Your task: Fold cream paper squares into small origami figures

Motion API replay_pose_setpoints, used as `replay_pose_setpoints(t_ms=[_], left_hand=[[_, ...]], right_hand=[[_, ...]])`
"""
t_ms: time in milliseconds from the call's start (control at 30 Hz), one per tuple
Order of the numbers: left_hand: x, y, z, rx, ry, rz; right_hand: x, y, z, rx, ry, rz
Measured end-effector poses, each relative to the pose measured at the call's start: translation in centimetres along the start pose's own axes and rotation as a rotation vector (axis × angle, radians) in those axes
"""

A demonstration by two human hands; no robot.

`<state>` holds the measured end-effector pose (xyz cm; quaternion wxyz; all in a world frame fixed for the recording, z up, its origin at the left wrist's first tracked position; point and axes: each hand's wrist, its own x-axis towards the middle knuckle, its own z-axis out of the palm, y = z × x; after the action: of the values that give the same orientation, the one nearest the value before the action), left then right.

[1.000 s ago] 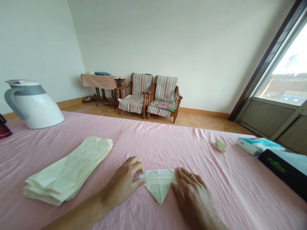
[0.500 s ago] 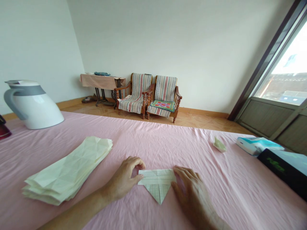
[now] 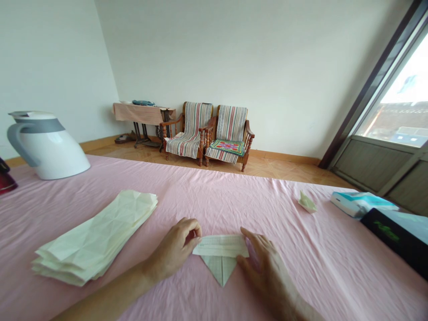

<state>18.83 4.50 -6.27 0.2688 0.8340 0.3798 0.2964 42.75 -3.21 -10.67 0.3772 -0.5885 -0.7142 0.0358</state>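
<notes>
A folded sheet of pale paper (image 3: 220,256) lies flat on the tabletop (image 3: 214,196), on pink cloth, between the two hands and close in front of the person. It has a broad straight band along its far side and a triangle below, whose tip points back toward the person; a crease runs down the middle of the triangle. The left hand (image 3: 179,243) is at the paper's left end, the thumb and forefinger curled in with a narrow gap, their tips at the upper left corner; whether they pinch the corner between them cannot be told. The left forearm comes in slantwise from the bottom edge, and the other fingers are bent behind the forefinger. The right hand (image 3: 267,263) is at the paper's right end, palm down, with thumb and forefinger spread wide: the forefinger reaches the far right corner, and the thumb tip touches the near edge of the band. Its wrist runs down toward the bottom right. To the left of the left forearm lies a stack of creased paper (image 3: 96,236), well apart from the folded sheet. Beyond the right hand sits a small paper boat (image 3: 306,203), near a tissue pack (image 3: 364,203). A white jug (image 3: 55,151) stands at the far left.
</notes>
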Motion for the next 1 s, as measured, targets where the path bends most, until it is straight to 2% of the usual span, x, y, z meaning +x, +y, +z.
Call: replay_pose_setpoints(t_ms=[100, 200, 333, 500, 600, 767, 900, 1000], left_hand=[[-0.2, 0.4, 0.1, -0.042, 0.004, 0.031], [-0.4, 0.7, 0.1, -0.077, -0.009, 0.057], [-0.5, 1.1, 0.0, -0.099, -0.03, 0.117], [-0.9, 1.8, -0.2, -0.029, 0.106, 0.459], [-0.9, 1.8, -0.1, 0.133, 0.134, 0.591], [-0.9, 1.4, 0.0, 0.351, -0.002, 0.609], [-1.2, 1.3, 0.1, 0.442, -0.118, 0.623], [-1.4, 1.8, -0.2, 0.5, -0.123, 0.651]], right_hand=[[0.1, -0.1, 0.0, 0.089, 0.044, 0.033], [0.4, -0.7, -0.4, 0.143, 0.02, 0.056], [0.8, -2.0, -1.4, 0.156, -0.022, -0.026], [1.0, -3.0, -2.8, 0.089, 0.135, -0.262], [1.0, -2.8, -3.0, -0.001, 0.122, -0.341], [0.4, -1.8, -1.6, -0.132, -0.048, -0.249], [0.0, -1.6, -0.9, -0.149, -0.06, -0.234], [0.1, -2.2, -1.3, -0.187, -0.043, -0.304]])
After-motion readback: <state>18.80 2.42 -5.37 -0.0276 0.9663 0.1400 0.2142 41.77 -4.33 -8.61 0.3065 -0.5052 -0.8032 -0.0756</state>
